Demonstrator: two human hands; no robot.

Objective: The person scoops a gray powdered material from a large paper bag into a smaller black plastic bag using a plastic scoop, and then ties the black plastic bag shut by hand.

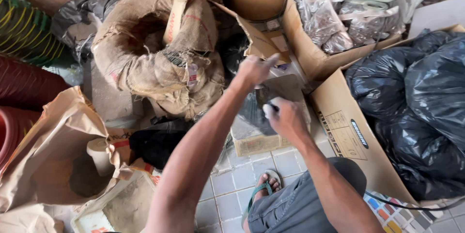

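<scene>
Low in my view a sandalled foot on tile; above it my right hand pinches a small white object over a black bag; left hand, loosely curled, holds nothing visible; burlap-wrapped coil beyond.

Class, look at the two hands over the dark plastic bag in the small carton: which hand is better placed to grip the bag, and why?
Probably the right hand: it rests on the black bag, while the left hand hovers above.

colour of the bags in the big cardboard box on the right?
Black, glossy plastic bags; the head view shows them clearly.
</scene>
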